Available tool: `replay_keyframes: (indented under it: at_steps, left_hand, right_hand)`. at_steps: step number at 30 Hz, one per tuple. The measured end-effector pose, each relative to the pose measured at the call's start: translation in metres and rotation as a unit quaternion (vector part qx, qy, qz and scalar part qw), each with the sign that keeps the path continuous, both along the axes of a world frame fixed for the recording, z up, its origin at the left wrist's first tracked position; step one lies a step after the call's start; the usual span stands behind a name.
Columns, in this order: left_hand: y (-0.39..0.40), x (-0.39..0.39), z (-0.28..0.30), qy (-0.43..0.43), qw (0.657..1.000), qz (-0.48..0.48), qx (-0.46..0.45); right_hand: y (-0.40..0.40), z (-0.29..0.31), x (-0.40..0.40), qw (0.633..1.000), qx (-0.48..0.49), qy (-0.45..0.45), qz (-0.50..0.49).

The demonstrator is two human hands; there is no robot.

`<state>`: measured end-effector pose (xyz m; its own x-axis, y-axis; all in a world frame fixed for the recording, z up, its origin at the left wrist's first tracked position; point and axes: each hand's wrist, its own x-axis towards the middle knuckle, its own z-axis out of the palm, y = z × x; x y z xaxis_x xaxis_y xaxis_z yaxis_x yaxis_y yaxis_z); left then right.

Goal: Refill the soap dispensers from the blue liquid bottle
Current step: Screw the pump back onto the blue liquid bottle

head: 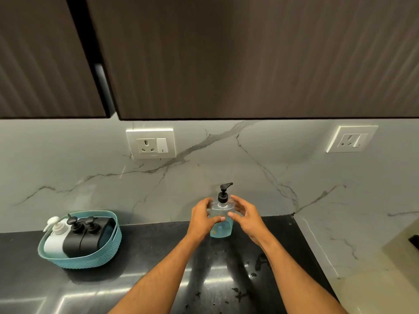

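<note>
A clear bottle of blue liquid (pixel 221 230) with a black pump top stands upright on the black counter (pixel 147 257), near the back wall. My left hand (pixel 203 219) wraps its left side, thumb across the front. My right hand (pixel 246 217) cups its right side, fingers touching the bottle's shoulder. To the left, a teal basket (pixel 90 259) holds a white soap dispenser (pixel 55 239) and two black soap dispensers (pixel 78 240), all with pump tops on.
Dark wall cabinets (pixel 226 64) hang low over the counter. Two white sockets (pixel 150 143) (pixel 351 139) sit on the marble backsplash. The counter ends at a marble side panel (pixel 322 241) on the right. Dark specks lie on the counter's front.
</note>
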<state>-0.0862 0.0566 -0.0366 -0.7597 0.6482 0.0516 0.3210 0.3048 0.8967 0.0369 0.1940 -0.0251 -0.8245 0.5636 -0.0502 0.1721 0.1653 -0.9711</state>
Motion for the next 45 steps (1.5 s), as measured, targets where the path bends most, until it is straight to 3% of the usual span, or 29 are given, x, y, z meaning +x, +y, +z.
replay_keyframes:
  at_steps: [21, 45]
  left_hand:
    - [0.007, -0.003, -0.013, 0.000, 1.000, -0.021, 0.004]
    - [0.002, 0.008, -0.005, 0.027, 0.999, -0.023, -0.025]
  right_hand:
    - [0.001, -0.005, -0.006, 0.998, -0.061, -0.016, 0.013]
    - [-0.006, 0.003, 0.003, 0.998, -0.041, -0.033, 0.020]
